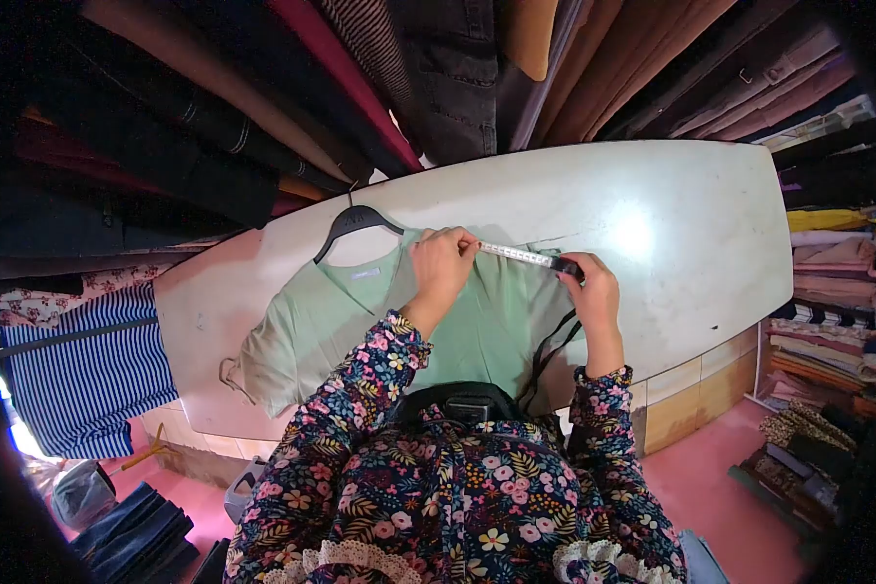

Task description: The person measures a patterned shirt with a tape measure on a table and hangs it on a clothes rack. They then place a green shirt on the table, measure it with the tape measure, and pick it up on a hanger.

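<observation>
A light green short-sleeved top lies on the white table, with a black hanger in its neckline. My left hand is closed at the top's shoulder, pinching the free end of a white measuring tape. From there the tape runs out straight to the right, over the sleeve side of the top. My right hand grips the tape's dark case between thumb and fingers. A black cord hangs beside the right forearm.
The white table spans the middle. Hanging trousers line its far side. Folded clothes fill shelves at the right. A blue-striped garment hangs at the left, above folded jeans near the pink floor.
</observation>
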A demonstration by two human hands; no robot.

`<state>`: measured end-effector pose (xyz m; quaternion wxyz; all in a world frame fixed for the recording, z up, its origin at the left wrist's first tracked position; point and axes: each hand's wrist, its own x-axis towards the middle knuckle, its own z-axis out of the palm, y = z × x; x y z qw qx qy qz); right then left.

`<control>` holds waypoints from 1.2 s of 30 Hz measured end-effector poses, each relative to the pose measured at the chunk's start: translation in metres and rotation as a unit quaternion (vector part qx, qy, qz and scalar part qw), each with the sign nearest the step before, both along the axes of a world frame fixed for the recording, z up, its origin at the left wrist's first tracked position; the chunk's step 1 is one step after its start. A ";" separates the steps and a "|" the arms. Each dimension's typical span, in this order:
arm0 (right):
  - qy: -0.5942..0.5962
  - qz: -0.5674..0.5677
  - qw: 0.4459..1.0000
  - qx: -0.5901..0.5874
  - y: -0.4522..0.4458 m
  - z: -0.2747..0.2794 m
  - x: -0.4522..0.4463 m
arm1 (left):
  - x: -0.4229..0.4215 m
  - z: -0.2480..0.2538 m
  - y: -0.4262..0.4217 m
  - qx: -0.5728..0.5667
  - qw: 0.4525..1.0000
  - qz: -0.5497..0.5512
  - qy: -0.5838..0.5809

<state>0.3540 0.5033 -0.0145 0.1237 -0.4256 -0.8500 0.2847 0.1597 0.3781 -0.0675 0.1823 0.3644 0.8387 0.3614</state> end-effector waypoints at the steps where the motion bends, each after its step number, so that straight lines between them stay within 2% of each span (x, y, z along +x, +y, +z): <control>1: -0.002 0.000 1.000 0.000 0.003 -0.001 0.002 | 0.001 -0.001 0.000 -0.012 1.000 0.013 0.023; 5: -0.029 -0.009 0.999 0.010 0.014 -0.005 0.009 | 0.003 0.001 0.001 -0.059 0.997 0.010 0.050; 16: -0.033 -0.009 0.999 -0.008 0.026 -0.005 0.017 | 0.003 -0.004 0.002 -0.065 0.994 0.013 0.089; 36: 0.066 -0.028 0.992 -0.108 0.045 -0.029 0.040 | 0.000 -0.008 0.003 -0.075 0.994 0.015 0.082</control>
